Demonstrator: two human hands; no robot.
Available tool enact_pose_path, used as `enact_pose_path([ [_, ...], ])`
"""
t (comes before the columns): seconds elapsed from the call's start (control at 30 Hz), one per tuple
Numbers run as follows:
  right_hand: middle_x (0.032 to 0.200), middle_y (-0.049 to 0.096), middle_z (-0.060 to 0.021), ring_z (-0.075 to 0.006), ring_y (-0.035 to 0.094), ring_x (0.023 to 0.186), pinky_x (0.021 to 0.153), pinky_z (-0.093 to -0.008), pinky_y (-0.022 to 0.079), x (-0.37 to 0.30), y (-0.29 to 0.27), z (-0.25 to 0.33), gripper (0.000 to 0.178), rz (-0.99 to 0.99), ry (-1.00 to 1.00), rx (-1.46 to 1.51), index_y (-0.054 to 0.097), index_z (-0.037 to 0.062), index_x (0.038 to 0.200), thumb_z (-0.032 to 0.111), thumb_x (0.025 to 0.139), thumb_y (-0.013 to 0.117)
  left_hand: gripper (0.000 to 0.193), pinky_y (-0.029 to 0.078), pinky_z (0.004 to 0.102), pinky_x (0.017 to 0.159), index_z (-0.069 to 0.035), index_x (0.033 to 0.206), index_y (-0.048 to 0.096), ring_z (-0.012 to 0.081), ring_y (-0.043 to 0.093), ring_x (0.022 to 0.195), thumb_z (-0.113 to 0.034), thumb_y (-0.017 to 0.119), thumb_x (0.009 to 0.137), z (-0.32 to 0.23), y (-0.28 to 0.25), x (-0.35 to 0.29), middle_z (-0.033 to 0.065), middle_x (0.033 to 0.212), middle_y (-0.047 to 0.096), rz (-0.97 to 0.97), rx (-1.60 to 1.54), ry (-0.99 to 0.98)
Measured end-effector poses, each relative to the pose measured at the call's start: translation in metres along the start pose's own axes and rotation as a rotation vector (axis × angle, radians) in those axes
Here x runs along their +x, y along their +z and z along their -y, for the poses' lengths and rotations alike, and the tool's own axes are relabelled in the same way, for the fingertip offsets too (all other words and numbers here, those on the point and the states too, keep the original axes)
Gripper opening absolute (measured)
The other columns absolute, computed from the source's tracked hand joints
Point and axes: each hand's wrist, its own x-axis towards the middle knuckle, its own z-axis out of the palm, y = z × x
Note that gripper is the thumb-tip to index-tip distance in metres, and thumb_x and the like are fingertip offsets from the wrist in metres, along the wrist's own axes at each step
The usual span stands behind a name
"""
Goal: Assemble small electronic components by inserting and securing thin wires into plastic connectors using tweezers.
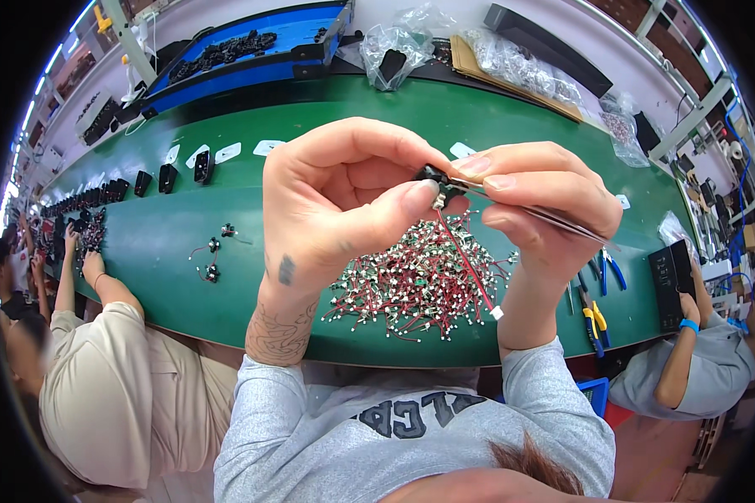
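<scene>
Between the thumb and fingers of my left hand is a small black plastic part, raised above the bench. A red-and-black cable hangs from it, with a white connector at its lower end. My right hand pinches metal tweezers, whose tips meet the black part near a second white connector. Fingers partly hide where the tips touch. Beneath both hands spreads a heap of short red-and-black cables with white plugs.
Small wired black parts lie left on the green bench. Pliers and blue-handled cutters lie right. Black housings line the far left. Behind is a blue tray. Co-workers sit on both sides, one holding a black panel.
</scene>
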Motion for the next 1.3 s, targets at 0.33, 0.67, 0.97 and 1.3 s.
enact_pose_path([
  [0.33,0.084,0.069,-0.0133,-0.0165,0.064,0.068,0.059,-0.022,0.052,0.002,-0.005,0.001,0.02,0.073,-0.012,-0.143,0.071,-0.0003,0.081,-0.001,0.062,0.076,0.02,0.05,0.0219,0.062,0.004,0.087,0.061,0.0156,0.058,0.068,-0.001,0.064,0.067,-0.005,0.009,-0.001,0.0157,0.087,0.062,-0.098,0.18,-0.02],
  [0.67,0.084,0.069,-0.0131,-0.0204,0.065,0.071,0.063,-0.0272,0.053,0.0,-0.006,-0.004,0.014,0.142,-0.151,-0.146,0.069,0.0012,0.081,0.005,0.068,0.074,0.02,0.049,0.0213,0.062,0.003,0.085,0.06,0.0157,0.057,0.069,-0.001,0.063,0.066,-0.01,0.012,-0.006,0.0156,0.086,0.062,-0.09,0.144,-0.054],
  [0.97,0.084,0.068,-0.0122,-0.0219,0.064,0.073,0.064,-0.03,0.053,-0.008,0.01,-0.003,0.011,0.079,-0.219,-0.316,0.066,0.0032,0.081,0.013,0.077,0.069,0.019,0.046,0.021,0.064,0.002,0.084,0.06,0.0162,0.057,0.072,-0.001,0.063,0.065,-0.009,0.01,-0.004,0.0153,0.086,0.063,-0.104,0.166,-0.019],
  [1.3,0.087,0.068,-0.0115,-0.02,0.064,0.079,0.07,-0.0297,0.052,-0.002,0.009,0.001,0.014,0.051,-0.222,-0.347,0.068,0.004,0.082,0.017,0.082,0.063,0.02,0.044,0.0187,0.06,0.003,0.089,0.062,0.0148,0.056,0.072,0.0,0.061,0.069,-0.004,0.01,-0.005,0.0143,0.087,0.064,-0.114,0.151,-0.024],
])
